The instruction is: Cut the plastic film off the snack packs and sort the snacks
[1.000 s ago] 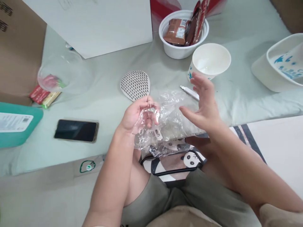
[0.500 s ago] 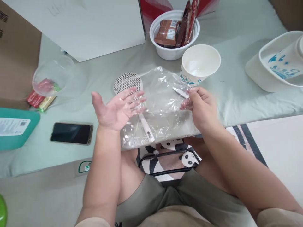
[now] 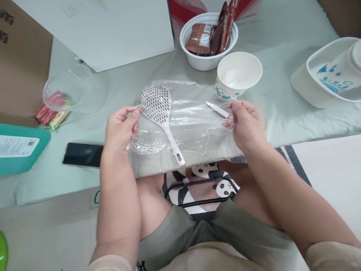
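Observation:
A clear plastic bag (image 3: 191, 120) is stretched between my two hands above the table. My left hand (image 3: 121, 126) pinches its left edge with thumb and fingers, and my right hand (image 3: 245, 122) grips its right side. Through the film, or beneath it, shows a white slotted ladle (image 3: 158, 105), its round perforated head toward the back and its handle toward me. By my right fingertips is a slim white tool like a small cutter (image 3: 217, 110); whether those fingers also hold it I cannot tell. A white paper cup (image 3: 238, 77) with blue print stands just behind my right hand.
A white bowl (image 3: 201, 62) of wrapped snacks stands at the back. Left are a black phone (image 3: 81, 154), a clear plastic bowl (image 3: 66, 86) by small packets, and a teal container (image 3: 25, 165). A white bin (image 3: 304, 82) stands right, a white box (image 3: 113, 34) behind.
My left hand has gone from spread, palm up, to pinching the bag's left edge. The bag is now pulled wider and flatter. My right hand keeps its grip, shifted slightly right.

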`<state>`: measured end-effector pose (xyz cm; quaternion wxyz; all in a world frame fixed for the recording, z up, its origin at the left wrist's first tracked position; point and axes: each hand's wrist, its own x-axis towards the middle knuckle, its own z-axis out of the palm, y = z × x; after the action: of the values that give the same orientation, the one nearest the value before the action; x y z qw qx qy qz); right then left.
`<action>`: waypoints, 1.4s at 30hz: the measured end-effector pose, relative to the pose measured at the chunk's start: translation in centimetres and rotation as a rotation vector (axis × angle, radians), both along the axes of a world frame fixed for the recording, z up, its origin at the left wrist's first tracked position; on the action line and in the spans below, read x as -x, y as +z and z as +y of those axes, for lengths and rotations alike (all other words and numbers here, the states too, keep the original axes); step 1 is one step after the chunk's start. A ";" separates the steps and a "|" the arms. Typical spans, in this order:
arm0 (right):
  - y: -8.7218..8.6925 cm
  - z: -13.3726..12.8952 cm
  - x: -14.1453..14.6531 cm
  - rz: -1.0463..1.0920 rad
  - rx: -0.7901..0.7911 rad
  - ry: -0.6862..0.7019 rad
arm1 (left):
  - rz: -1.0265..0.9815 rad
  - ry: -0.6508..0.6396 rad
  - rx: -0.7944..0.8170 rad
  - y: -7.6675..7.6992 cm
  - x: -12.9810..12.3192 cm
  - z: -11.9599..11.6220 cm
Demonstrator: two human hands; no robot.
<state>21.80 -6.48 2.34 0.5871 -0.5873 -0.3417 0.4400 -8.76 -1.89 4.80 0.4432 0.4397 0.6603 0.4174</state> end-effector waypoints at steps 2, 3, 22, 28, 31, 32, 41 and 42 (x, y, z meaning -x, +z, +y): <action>0.0 0.1 0.1 0.011 0.009 0.010 | 0.054 0.104 -0.052 -0.4 0.9 0.8; -0.1 0.1 0.2 0.012 0.011 0.011 | 0.080 0.172 -0.067 -0.5 1.2 1.1; -1.9 0.6 -0.5 0.160 0.056 0.045 | 0.919 -0.744 -0.662 -2.9 -6.0 -8.2; -1.9 0.9 -1.6 0.121 0.041 0.111 | 0.767 -0.682 -0.747 -2.0 -5.7 -8.0; -1.9 1.2 -1.5 0.159 0.057 0.075 | 0.719 -0.681 -0.899 -0.5 -5.9 -9.5; -1.9 1.3 -1.5 0.171 0.064 0.063 | 0.706 -0.687 -1.020 0.1 -6.0 -10.2; -0.9 1.8 -1.4 0.072 0.072 0.088 | 0.560 -1.049 -1.035 1.9 -5.5 -15.0; -0.8 1.6 -1.3 0.051 0.079 0.108 | 0.469 -1.042 -0.904 2.0 -4.9 -15.5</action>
<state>23.14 -4.90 1.58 0.5475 -0.5791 -0.3403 0.4991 -3.87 -17.36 6.77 0.2064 0.9149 0.2062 0.2790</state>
